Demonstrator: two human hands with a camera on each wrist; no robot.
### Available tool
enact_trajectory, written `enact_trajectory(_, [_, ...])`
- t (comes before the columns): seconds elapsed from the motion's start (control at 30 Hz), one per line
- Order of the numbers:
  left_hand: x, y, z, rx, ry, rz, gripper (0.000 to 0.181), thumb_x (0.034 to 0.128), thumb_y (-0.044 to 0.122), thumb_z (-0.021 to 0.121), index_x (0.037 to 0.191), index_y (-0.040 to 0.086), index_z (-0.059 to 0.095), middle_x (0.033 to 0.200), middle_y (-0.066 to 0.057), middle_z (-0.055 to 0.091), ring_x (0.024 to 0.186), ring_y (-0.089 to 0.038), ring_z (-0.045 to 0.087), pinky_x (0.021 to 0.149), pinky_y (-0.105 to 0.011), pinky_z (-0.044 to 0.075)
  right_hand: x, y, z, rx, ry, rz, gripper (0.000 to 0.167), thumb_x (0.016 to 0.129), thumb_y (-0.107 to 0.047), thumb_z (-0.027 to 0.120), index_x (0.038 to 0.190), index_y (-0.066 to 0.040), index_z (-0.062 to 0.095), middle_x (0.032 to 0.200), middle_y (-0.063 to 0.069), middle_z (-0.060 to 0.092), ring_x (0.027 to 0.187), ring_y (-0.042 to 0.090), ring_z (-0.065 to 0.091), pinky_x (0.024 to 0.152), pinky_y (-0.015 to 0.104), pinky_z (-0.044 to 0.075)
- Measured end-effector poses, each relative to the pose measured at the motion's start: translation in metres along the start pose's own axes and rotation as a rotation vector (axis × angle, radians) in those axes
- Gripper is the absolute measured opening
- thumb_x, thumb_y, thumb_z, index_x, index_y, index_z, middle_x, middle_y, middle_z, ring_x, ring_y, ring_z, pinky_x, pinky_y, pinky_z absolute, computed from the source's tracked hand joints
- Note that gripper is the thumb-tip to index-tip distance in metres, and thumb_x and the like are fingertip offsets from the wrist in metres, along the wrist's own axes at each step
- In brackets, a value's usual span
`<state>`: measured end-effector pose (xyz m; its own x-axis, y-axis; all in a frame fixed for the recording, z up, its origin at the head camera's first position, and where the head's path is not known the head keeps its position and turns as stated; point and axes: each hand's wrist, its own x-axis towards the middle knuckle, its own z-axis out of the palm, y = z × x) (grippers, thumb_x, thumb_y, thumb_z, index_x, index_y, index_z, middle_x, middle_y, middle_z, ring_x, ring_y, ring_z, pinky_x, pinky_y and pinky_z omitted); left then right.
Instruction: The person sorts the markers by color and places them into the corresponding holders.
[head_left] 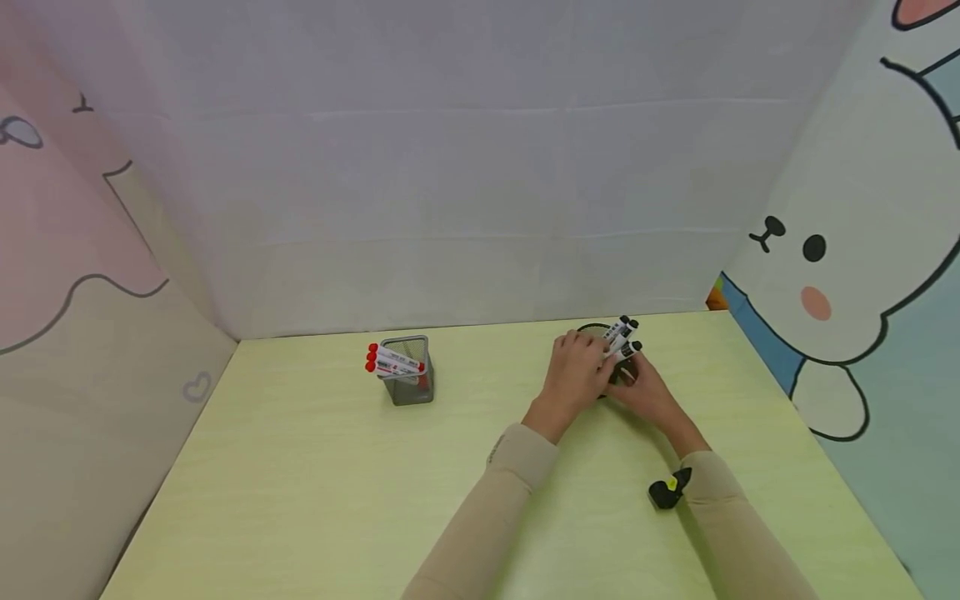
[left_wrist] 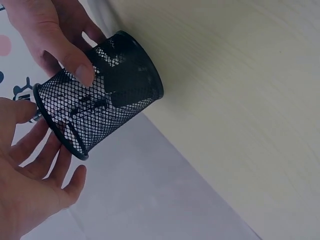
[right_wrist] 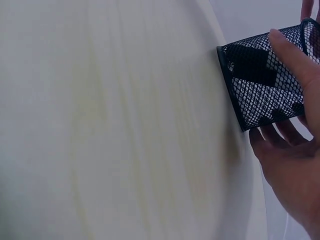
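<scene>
A round black mesh pen holder (left_wrist: 100, 95) stands at the right rear of the table, with my right hand (head_left: 648, 392) gripping its side. The right wrist view shows the thumb on the mesh of the pen holder (right_wrist: 255, 80) and fingers beneath. Several white markers (head_left: 621, 335) with black caps stick out of its top, leaning right. My left hand (head_left: 576, 368) is at the rim. In the left wrist view, its thumb and forefinger pinch what looks like a marker (left_wrist: 37, 117), mostly hidden, while the other fingers spread along the rim.
On the left, a square grey mesh holder (head_left: 408, 390) has several red-capped white markers (head_left: 395, 361) lying across its top. A small black device (head_left: 665, 493) sits by the right sleeve. Cloth walls (head_left: 480, 208) bound the pale yellow table (head_left: 337, 483) at the back and sides.
</scene>
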<state>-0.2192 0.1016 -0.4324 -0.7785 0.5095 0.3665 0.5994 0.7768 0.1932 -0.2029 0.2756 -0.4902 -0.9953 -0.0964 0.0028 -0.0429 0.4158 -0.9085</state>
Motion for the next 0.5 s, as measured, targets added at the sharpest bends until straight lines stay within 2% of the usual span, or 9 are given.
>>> enact_trajectory(0.13, [-0.003, -0.005, -0.001, -0.037, 0.093, 0.014, 0.021, 0.1038, 0.03, 0.063, 0.114, 0.015, 0.073, 0.111, -0.001, 0.07, 0.102, -0.02, 0.062, 0.093, -0.034, 0.05, -0.003, -0.001, 0.001, 0.025, -0.009, 0.002, 0.081, 0.096, -0.007, 0.073, 0.158, 0.003, 0.022, 0.158, 0.032, 0.03, 0.147, 0.046, 0.03, 0.116, 0.056, 0.032])
enact_trajectory(0.33, [-0.007, -0.012, -0.003, -0.079, 0.267, 0.038, 0.014, 0.0985, 0.023, 0.07, 0.107, 0.013, 0.074, 0.1, -0.002, 0.068, 0.089, -0.019, 0.063, 0.081, -0.032, 0.052, -0.009, -0.005, -0.003, 0.0, -0.02, 0.009, 0.087, 0.094, -0.017, 0.077, 0.158, -0.001, 0.021, 0.158, 0.027, 0.029, 0.147, 0.047, 0.029, 0.117, 0.059, 0.029])
enact_trajectory(0.5, [-0.011, -0.02, -0.005, -0.133, 0.332, 0.015, 0.009, 0.0961, 0.018, 0.072, 0.102, 0.011, 0.074, 0.093, -0.003, 0.068, 0.085, -0.02, 0.064, 0.078, -0.032, 0.053, -0.013, -0.01, -0.011, -0.069, 0.001, 0.014, 0.076, 0.095, -0.014, 0.076, 0.15, 0.006, 0.027, 0.152, 0.032, 0.034, 0.144, 0.051, 0.032, 0.117, 0.06, 0.03])
